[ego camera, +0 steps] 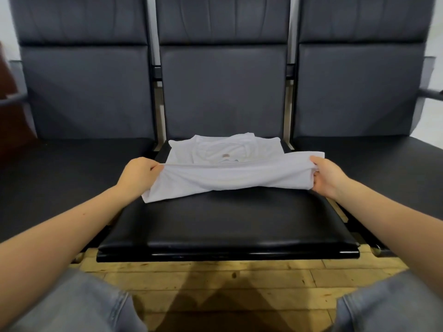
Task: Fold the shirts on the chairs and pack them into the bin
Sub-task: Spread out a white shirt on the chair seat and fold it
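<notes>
A white shirt [230, 174] lies on the middle chair's black seat [227, 226], its collar end toward the backrest. My left hand [139, 174] pinches the shirt's lower hem at the left corner. My right hand [327, 177] grips the hem at the right corner. The hem is lifted and stretched between both hands, above the shirt's collar half. The sleeves look tucked in. No bin is in view.
Three dark padded chairs stand side by side; the left seat [72, 168] and right seat [383, 164] hold nothing. Metal armrests [431, 93] stick out at both ends. Wooden floor [227, 283] and my knees in grey jeans fill the foreground.
</notes>
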